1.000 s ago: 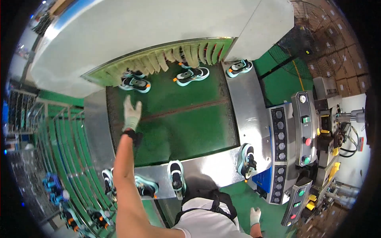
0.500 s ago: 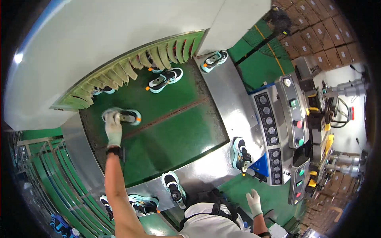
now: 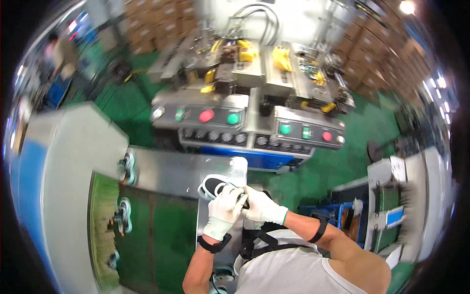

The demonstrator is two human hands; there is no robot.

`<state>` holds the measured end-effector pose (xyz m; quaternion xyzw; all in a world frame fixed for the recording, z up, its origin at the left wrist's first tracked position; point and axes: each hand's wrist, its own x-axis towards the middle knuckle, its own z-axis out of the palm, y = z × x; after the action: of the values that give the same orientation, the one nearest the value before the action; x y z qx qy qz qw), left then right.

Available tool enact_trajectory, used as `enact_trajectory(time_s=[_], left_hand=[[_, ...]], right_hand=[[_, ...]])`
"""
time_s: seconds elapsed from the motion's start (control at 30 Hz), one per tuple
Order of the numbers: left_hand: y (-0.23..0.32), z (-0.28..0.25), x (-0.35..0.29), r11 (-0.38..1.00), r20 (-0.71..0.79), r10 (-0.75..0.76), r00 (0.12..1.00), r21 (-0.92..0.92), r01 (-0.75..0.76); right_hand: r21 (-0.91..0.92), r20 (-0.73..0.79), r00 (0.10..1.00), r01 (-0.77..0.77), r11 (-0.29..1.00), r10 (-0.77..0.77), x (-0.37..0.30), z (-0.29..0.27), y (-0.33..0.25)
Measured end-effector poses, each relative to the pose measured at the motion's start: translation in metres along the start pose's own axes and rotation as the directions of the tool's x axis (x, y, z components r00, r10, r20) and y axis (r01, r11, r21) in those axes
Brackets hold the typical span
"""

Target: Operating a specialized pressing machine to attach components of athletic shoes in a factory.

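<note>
A black and white sneaker with a pale sole sits at the corner of the metal ledge, between my gloved hands. My left hand is closed on its near part, fingers bent over the upper. From the right, my right hand meets it with closed fingers at a dark part of the same sneaker. The fingers partly hide that end, so what they pinch there is unclear.
The steel ledge borders a green conveyor belt. Sneakers stand on the ledge and on the belt. Ahead is a machine with a button panel and yellow parts. Cartons are stacked behind; a person is far left.
My view has swung right, from the belt to the machine. My left hand has left the sneaker on the belt; both hands are now together on a sneaker at the ledge.
</note>
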<state>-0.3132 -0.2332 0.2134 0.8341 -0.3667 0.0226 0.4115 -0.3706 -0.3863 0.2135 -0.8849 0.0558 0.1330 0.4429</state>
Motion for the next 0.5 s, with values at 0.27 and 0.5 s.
enact_trajectory(time_s=[0.27,0.5], left_hand=[[0.113,0.063,0.213,0.899,-0.071,0.384,0.921,-0.199,-0.390],[0.125,0.209,0.372,0.880,0.230,0.073,0.971,-0.473,0.046]], right_hand=[[0.953,-0.198,0.964,0.147,0.266,0.179,-0.077,-0.166,0.121],[0.854,-0.468,0.834,0.512,-0.094,0.292,-0.103,-0.232,0.210]])
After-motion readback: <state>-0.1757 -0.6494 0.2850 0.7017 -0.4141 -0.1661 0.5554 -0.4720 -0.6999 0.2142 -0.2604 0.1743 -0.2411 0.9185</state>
